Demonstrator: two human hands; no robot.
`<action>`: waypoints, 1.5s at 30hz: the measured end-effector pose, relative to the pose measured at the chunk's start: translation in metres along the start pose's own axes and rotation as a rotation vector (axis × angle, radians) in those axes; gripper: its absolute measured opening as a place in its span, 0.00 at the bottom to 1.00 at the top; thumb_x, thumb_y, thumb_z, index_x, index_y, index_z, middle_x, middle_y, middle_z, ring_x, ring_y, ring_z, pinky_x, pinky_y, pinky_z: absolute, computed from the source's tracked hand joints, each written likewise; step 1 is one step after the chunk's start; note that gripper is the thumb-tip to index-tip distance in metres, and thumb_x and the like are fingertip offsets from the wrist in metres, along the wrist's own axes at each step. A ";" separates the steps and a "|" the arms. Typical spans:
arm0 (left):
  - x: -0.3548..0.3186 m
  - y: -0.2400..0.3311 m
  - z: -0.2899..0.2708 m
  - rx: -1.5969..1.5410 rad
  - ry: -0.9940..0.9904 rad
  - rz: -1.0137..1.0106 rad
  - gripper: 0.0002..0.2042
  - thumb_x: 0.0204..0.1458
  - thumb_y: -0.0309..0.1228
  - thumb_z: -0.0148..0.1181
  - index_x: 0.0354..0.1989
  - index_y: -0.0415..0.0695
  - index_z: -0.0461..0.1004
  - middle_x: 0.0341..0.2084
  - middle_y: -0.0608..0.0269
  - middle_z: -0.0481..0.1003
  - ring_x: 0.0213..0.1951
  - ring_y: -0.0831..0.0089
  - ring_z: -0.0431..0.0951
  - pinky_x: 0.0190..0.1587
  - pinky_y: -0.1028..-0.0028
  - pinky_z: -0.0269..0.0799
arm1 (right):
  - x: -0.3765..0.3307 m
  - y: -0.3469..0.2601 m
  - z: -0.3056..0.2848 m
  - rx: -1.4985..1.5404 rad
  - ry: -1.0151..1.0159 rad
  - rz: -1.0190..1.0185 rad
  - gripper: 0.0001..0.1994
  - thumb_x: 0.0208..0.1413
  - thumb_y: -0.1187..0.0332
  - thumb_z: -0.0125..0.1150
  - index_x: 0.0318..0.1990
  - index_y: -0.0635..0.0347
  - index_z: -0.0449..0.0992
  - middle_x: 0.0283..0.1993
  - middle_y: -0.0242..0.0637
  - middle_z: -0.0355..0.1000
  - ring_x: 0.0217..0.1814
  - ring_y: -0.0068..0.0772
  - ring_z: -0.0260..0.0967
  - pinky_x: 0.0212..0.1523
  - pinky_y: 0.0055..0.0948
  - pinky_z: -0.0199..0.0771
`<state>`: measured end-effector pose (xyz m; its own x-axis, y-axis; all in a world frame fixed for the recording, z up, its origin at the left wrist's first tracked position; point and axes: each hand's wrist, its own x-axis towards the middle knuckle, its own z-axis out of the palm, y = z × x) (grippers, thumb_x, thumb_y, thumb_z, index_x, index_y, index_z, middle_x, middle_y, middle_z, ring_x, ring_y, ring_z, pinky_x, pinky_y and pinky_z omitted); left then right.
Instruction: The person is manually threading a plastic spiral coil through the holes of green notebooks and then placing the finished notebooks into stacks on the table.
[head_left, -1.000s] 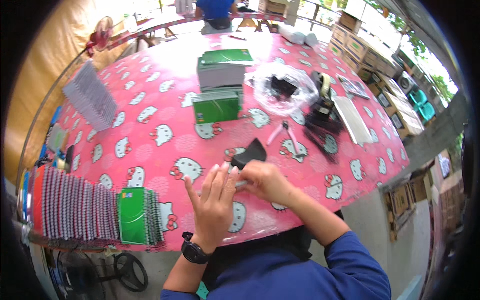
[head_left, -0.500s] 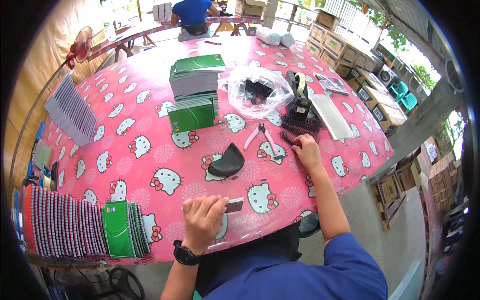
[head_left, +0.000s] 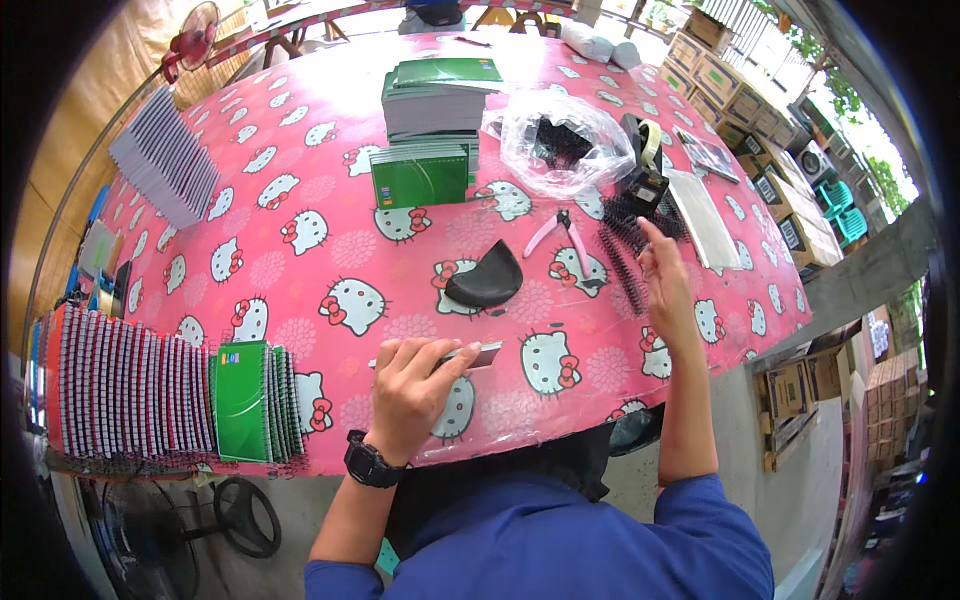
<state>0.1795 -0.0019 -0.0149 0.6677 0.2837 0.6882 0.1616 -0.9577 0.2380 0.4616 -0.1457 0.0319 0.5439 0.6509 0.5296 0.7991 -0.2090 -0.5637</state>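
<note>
My left hand (head_left: 412,392) is closed around a thin notebook (head_left: 485,356), held nearly edge-on near the table's front edge; most of it is hidden by my fingers. On the right, my right hand (head_left: 668,280) is at a pile of black spiral binding coils (head_left: 668,222). One long coil (head_left: 628,272) lies along its fingers and seems pinched there, though the contact is partly hidden. Pink-handled cutting pliers (head_left: 562,240) lie open just left of that coil. A black curved, pouch-like piece (head_left: 486,278) rests between my hands.
Green notebooks (head_left: 422,178) are stacked mid-table, beside a clear plastic bag (head_left: 512,160) with black contents. A black tape dispenser (head_left: 644,185) stands behind the coils. Bound notebooks (head_left: 130,385) line the left front edge; another stack (head_left: 165,155) is farther back. Cartons (head_left: 715,85) stand beyond the table.
The view has shifted, so the table appears higher and farther right. My right hand's fingers have straightened, and one coil now extends out of the pile toward me. My left hand still grips the notebook.
</note>
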 end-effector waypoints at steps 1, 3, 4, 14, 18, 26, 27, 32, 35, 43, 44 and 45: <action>0.000 0.000 0.000 -0.014 -0.002 0.002 0.16 0.41 0.25 0.61 0.41 0.50 0.79 0.31 0.71 0.75 0.33 0.75 0.73 0.39 0.71 0.61 | -0.008 -0.012 0.002 0.139 -0.155 0.059 0.17 0.56 0.77 0.48 0.55 0.61 0.69 0.37 0.44 0.72 0.39 0.36 0.71 0.41 0.31 0.69; 0.001 0.005 0.001 -0.016 -0.001 -0.033 0.15 0.41 0.26 0.62 0.41 0.49 0.78 0.30 0.70 0.75 0.33 0.75 0.73 0.38 0.71 0.61 | -0.025 -0.039 0.015 0.302 -0.372 0.053 0.18 0.58 0.76 0.48 0.57 0.60 0.68 0.39 0.45 0.71 0.42 0.40 0.71 0.42 0.33 0.69; 0.002 0.006 0.000 -0.019 0.006 -0.068 0.14 0.42 0.27 0.63 0.41 0.48 0.78 0.29 0.70 0.75 0.32 0.74 0.73 0.38 0.71 0.61 | -0.031 -0.053 0.026 0.326 -0.433 -0.012 0.17 0.58 0.75 0.48 0.56 0.60 0.68 0.39 0.46 0.71 0.42 0.42 0.71 0.42 0.35 0.69; 0.007 0.006 0.002 -0.024 0.002 -0.071 0.11 0.43 0.28 0.64 0.38 0.46 0.78 0.27 0.70 0.74 0.32 0.72 0.73 0.37 0.70 0.61 | -0.057 -0.083 0.112 0.438 -0.214 -0.042 0.14 0.58 0.76 0.49 0.52 0.63 0.66 0.44 0.47 0.69 0.44 0.45 0.70 0.45 0.36 0.70; 0.009 0.008 -0.003 -0.068 -0.014 -0.105 0.09 0.44 0.26 0.63 0.36 0.46 0.79 0.28 0.67 0.76 0.31 0.69 0.73 0.37 0.69 0.62 | -0.045 -0.072 0.071 0.535 -0.429 -0.020 0.12 0.54 0.75 0.57 0.47 0.62 0.73 0.39 0.40 0.72 0.39 0.31 0.71 0.40 0.29 0.71; 0.010 0.007 -0.001 -0.092 -0.026 -0.081 0.08 0.45 0.26 0.62 0.36 0.47 0.79 0.26 0.68 0.75 0.30 0.70 0.73 0.36 0.70 0.61 | -0.043 -0.061 0.068 0.592 -0.521 -0.116 0.08 0.49 0.75 0.62 0.39 0.61 0.77 0.34 0.36 0.73 0.34 0.31 0.72 0.37 0.29 0.72; 0.010 0.007 -0.001 -0.098 -0.022 -0.072 0.08 0.46 0.26 0.62 0.36 0.47 0.78 0.26 0.68 0.75 0.30 0.71 0.73 0.36 0.70 0.61 | -0.042 -0.060 0.069 0.594 -0.521 -0.117 0.08 0.49 0.75 0.62 0.39 0.61 0.77 0.34 0.36 0.73 0.34 0.31 0.72 0.37 0.29 0.72; 0.009 0.005 0.002 -0.101 -0.019 -0.071 0.07 0.47 0.26 0.61 0.36 0.47 0.78 0.26 0.69 0.75 0.30 0.71 0.73 0.35 0.71 0.61 | -0.037 -0.053 0.071 0.589 -0.567 -0.315 0.08 0.49 0.76 0.61 0.39 0.62 0.77 0.35 0.38 0.73 0.35 0.39 0.72 0.39 0.33 0.72; 0.008 0.007 0.002 -0.109 -0.020 -0.083 0.06 0.47 0.26 0.61 0.35 0.46 0.78 0.26 0.68 0.75 0.30 0.70 0.73 0.36 0.70 0.61 | -0.042 -0.052 0.066 0.563 -0.772 -0.155 0.12 0.51 0.74 0.60 0.45 0.61 0.74 0.35 0.40 0.73 0.35 0.40 0.72 0.39 0.35 0.72; 0.014 0.023 0.001 -0.163 -0.158 -0.081 0.13 0.44 0.33 0.64 0.38 0.46 0.74 0.34 0.66 0.75 0.37 0.67 0.73 0.40 0.66 0.62 | -0.033 -0.066 0.057 0.483 -0.801 -0.165 0.18 0.56 0.68 0.55 0.55 0.60 0.66 0.34 0.47 0.74 0.37 0.47 0.74 0.38 0.38 0.71; 0.014 0.025 0.002 -0.135 -0.166 -0.089 0.11 0.45 0.35 0.63 0.35 0.46 0.74 0.33 0.66 0.75 0.37 0.67 0.73 0.40 0.66 0.61 | -0.030 -0.063 0.059 0.444 -0.833 -0.150 0.19 0.57 0.67 0.55 0.55 0.59 0.66 0.34 0.47 0.74 0.36 0.47 0.74 0.37 0.38 0.71; 0.013 0.025 0.003 -0.132 -0.145 -0.072 0.11 0.45 0.35 0.63 0.35 0.46 0.74 0.33 0.66 0.75 0.37 0.67 0.73 0.40 0.66 0.61 | -0.023 -0.058 0.061 0.398 -0.858 -0.134 0.19 0.57 0.66 0.55 0.56 0.58 0.65 0.33 0.47 0.73 0.36 0.48 0.73 0.37 0.39 0.71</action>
<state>0.1945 -0.0224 -0.0019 0.7568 0.3321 0.5630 0.1225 -0.9181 0.3769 0.3871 -0.1039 0.0138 -0.0454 0.9977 0.0496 0.6096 0.0670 -0.7899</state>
